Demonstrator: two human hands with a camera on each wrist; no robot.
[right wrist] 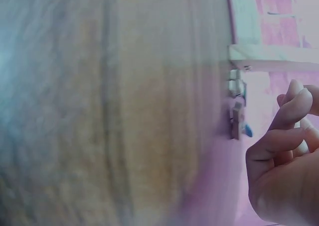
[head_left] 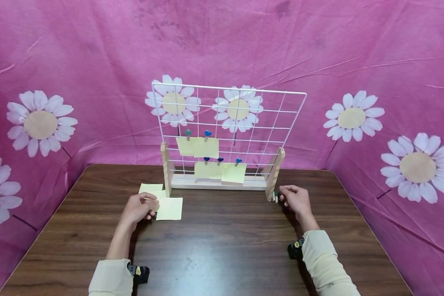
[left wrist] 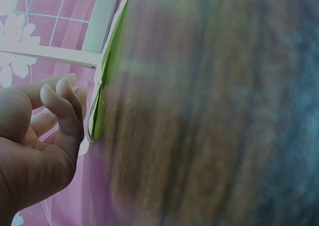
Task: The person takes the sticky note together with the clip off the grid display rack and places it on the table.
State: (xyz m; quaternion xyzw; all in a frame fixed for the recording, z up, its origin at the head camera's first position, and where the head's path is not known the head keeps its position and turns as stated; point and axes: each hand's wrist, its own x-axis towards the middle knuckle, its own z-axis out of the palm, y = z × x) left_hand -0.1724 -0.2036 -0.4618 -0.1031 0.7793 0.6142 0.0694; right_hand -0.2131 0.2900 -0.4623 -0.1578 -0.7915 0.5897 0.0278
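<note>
My left hand (head_left: 138, 209) hovers at loose yellow sticky notes, its fingers loosely bent; in the left wrist view nothing shows between them. One sticky note (head_left: 169, 209) lies to the right of that hand, and another note (head_left: 150, 188) lies behind it. Just right of the rack's wooden foot is my right hand (head_left: 297, 201), fingers bent, beside small heart-topped clothespins (right wrist: 237, 120) on the table. I see nothing held in it. Between the hands stands a white wire grid rack (head_left: 229, 88), where several heart clothespins (head_left: 207, 134) pin yellow notes (head_left: 233, 172) in two rows.
The rack has wooden side supports (head_left: 165, 168) and a pale wooden base bar (head_left: 218, 183). Everything stands on a dark wood-grain table (head_left: 214, 242). A pink cloth with daisies (head_left: 349, 117) hangs behind and at both sides.
</note>
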